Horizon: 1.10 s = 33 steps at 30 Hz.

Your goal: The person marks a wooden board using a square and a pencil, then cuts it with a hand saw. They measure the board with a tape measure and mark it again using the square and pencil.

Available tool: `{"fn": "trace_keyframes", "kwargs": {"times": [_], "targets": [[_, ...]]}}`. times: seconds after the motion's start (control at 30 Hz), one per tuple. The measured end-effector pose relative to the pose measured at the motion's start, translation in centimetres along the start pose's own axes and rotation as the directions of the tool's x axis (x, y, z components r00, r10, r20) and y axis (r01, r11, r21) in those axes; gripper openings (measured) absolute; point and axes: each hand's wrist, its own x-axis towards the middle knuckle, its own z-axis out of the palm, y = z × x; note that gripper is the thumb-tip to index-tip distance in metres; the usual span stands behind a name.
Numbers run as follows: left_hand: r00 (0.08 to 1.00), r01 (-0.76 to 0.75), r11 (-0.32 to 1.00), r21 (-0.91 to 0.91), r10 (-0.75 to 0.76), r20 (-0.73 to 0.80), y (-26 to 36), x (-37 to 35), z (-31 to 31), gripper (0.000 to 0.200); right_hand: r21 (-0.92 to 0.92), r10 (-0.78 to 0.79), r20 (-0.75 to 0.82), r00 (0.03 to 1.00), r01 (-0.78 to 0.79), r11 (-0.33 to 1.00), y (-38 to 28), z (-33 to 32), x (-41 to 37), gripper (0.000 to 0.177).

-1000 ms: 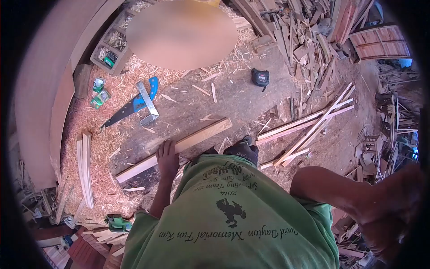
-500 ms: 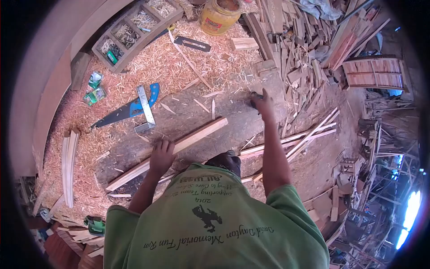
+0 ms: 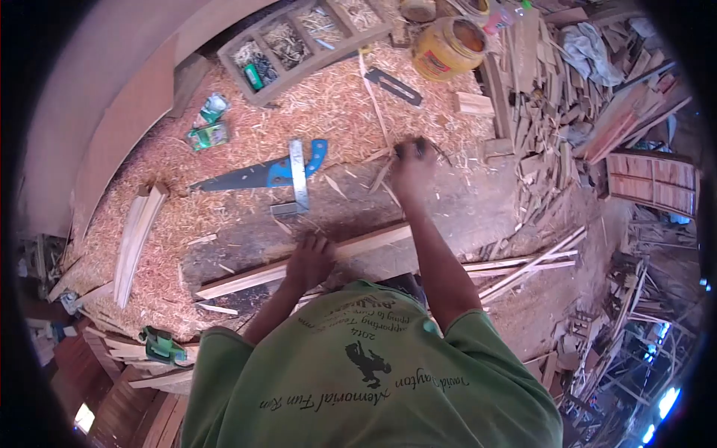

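Observation:
My left hand (image 3: 310,261) presses flat on a long pale wooden plank (image 3: 366,243) that lies across the dark work surface in front of me. My right arm stretches forward. My right hand (image 3: 413,166) is closed over a black tape measure (image 3: 408,148), which shows only as a dark edge at my fingertips. A blue-handled handsaw (image 3: 254,178) and a metal try square (image 3: 299,179) lie just left of my right hand, on sawdust and shavings.
A compartment tray (image 3: 299,37) of small parts, a yellow jar (image 3: 448,46) and a black metal piece (image 3: 392,86) sit at the far side. Scrap wood (image 3: 553,112) is piled on the right, thin strips (image 3: 523,265) lie below it, and a bundle of slats (image 3: 134,239) lies on the left.
My right arm came in from the right, reached forward to the tape measure and closed on it. My left hand stayed on the plank. The view tilted and shifted.

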Motion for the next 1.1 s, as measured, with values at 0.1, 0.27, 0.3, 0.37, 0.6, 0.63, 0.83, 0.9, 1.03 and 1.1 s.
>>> {"fn": "trace_keyframes", "kwargs": {"times": [0.1, 0.27, 0.3, 0.37, 0.6, 0.63, 0.83, 0.9, 1.03, 1.1], "targets": [[1.0, 0.023, 0.999, -0.023, -0.023, 0.011, 0.0, -0.2, 0.3, 0.044, 0.335, -0.353, 0.224, 0.909, 0.268, 0.903, -10.3, 1.3, -0.7, 0.047], [0.999, 0.039, 0.999, -0.03, -0.038, 0.027, 0.6, 0.0, -0.7, 0.051, 0.098, -0.477, 0.538, 0.695, 0.51, 0.854, -17.0, 2.7, -2.1, 0.043], [0.999, 0.031, 0.999, -0.045, -0.03, 0.03, 0.4, -0.1, -1.0, 0.052, 0.156, -0.531, 0.441, 0.724, 0.52, 0.84, -17.4, 3.0, -2.7, 0.043], [1.0, 0.011, 0.998, -0.061, -0.011, -0.005, -0.4, -0.3, 0.4, 0.056, 0.222, -0.586, 0.321, 0.744, 0.542, 0.81, -16.1, 4.9, -3.4, 0.04], [0.994, 0.045, 0.996, 0.075, -0.053, 0.1, 0.5, -0.2, 1.4, 0.067, 0.201, -0.696, 0.122, 0.707, 0.669, 0.715, -14.5, -4.2, 3.9, 0.021], [0.99, 0.062, 0.995, 0.082, -0.072, 0.122, 0.8, -0.2, 1.0, 0.067, 0.244, -0.658, 0.077, 0.749, 0.626, 0.74, -13.9, -6.9, 4.5, 0.019], [0.997, -0.078, 0.984, 0.159, 0.082, -0.014, 0.8, 0.6, 1.5, 0.061, 0.45, -0.273, 0.092, 0.958, 0.205, 0.869, 0.9, -27.9, 1.3, 0.02], [0.989, -0.116, 0.981, 0.157, 0.128, -0.068, 2.1, 2.8, 1.7, 0.057, 0.423, -0.018, 0.1, 0.995, -0.026, 0.906, 7.5, -32.0, -3.9, 0.024], [0.997, -0.042, 0.993, 0.107, 0.035, 0.067, 8.7, 11.9, 0.5, 0.06, 0.683, 0.621, 0.191, 0.76, -0.558, 0.472, 15.1, -38.6, -16.8, 0.034], [0.986, -0.154, 0.975, 0.157, 0.162, -0.037, 10.8, 17.2, 1.6, 0.065, 0.831, 0.703, 0.203, 0.681, -0.499, 0.244, 15.6, -40.0, -21.1, 0.054]]}}
